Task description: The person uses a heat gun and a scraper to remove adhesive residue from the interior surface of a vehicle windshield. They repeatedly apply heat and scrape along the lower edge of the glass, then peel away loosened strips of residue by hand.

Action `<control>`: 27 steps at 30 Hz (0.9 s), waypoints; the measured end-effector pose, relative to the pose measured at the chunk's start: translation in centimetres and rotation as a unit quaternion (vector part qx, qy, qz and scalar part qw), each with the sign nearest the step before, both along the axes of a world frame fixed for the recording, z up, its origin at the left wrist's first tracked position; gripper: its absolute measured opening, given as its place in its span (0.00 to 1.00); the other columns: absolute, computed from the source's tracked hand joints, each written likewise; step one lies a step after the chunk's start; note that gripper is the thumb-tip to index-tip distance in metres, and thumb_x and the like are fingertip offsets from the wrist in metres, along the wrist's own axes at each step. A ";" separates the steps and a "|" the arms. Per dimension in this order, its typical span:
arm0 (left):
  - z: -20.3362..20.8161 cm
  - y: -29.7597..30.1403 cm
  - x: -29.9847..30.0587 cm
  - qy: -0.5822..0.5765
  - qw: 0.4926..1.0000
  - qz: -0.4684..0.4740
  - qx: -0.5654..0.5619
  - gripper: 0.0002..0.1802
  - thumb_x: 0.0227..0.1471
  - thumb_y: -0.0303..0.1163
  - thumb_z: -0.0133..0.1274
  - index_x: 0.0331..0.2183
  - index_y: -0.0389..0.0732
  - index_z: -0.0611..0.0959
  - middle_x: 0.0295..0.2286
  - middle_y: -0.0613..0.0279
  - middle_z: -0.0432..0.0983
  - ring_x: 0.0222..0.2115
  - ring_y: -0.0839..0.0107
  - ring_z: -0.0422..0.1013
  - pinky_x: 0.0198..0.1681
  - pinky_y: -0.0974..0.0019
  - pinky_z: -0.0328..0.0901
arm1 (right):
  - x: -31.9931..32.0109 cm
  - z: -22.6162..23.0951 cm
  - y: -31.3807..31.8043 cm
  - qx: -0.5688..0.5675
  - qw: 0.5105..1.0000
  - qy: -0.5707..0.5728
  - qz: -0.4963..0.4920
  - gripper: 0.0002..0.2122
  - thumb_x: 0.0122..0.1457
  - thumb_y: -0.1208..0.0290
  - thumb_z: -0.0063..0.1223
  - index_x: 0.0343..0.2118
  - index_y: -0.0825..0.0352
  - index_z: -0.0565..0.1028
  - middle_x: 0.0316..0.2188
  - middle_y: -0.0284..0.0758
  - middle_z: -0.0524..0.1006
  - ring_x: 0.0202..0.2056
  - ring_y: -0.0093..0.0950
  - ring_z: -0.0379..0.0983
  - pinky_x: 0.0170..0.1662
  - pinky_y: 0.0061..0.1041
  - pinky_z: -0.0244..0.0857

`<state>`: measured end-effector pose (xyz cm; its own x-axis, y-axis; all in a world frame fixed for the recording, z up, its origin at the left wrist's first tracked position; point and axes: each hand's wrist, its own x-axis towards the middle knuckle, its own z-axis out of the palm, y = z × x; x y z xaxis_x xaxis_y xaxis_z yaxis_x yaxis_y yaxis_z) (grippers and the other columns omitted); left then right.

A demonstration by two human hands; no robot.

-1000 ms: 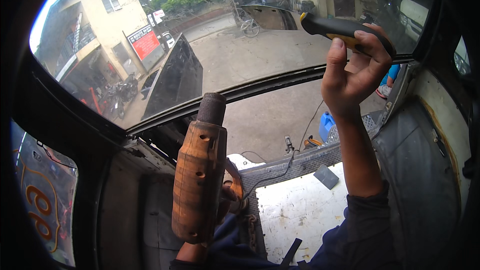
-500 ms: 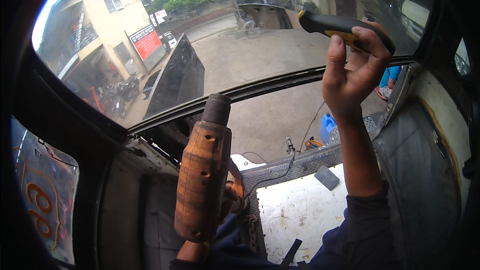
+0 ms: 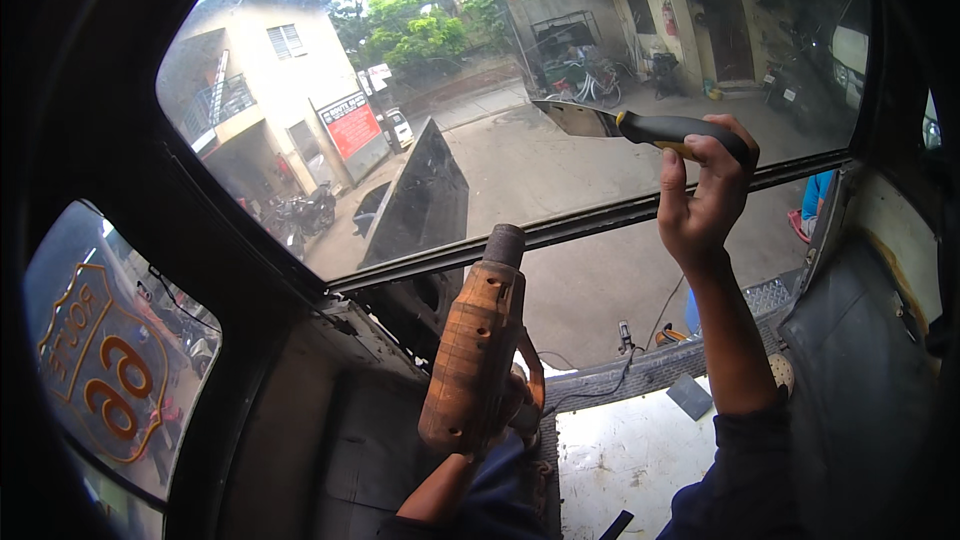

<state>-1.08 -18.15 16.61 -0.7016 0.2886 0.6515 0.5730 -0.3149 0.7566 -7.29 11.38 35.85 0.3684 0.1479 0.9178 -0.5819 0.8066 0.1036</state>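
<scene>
My left hand (image 3: 514, 406) is wrapped round the handle of a worn orange heat gun (image 3: 466, 360), mostly hidden behind its body. The heat gun's dark nozzle points up and away, close to the lower frame of the big window (image 3: 500, 170). Raised in front of the glass, my right hand (image 3: 708, 180) pinches the black and yellow handle of a putty knife (image 3: 672, 130). Its flat metal blade points left along the pane. Whether the blade touches the glass I cannot tell.
A dark rail (image 3: 600, 225) runs under the glass. Below lies a white board (image 3: 610, 460) bearing a small dark plate (image 3: 690, 397). A cord (image 3: 600, 392) trails near the sill. Through the opening, part of a person in blue (image 3: 815, 202) shows at right.
The whole view has shifted, so the window and heat gun appear farther right and lower. My right hand has come down with the putty knife, whose blade now shows clearly.
</scene>
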 end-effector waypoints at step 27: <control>-2.7 -1.1 -1.2 -0.171 0.976 -0.009 0.132 0.20 0.51 0.40 0.60 0.40 0.42 0.71 0.28 0.62 0.70 0.31 0.69 0.70 0.37 0.60 0.69 | 1.5 0.8 -0.3 0.002 0.999 -0.020 0.039 0.14 0.52 0.83 0.54 0.41 0.60 0.71 0.43 0.44 0.65 0.44 0.40 0.66 0.41 0.33 0.66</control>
<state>-2.31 -19.23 13.87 -0.8871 0.1563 0.4344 0.2944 -0.5333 0.7931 -5.75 11.08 36.60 0.3185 0.1703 0.9325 -0.6462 0.7587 0.0821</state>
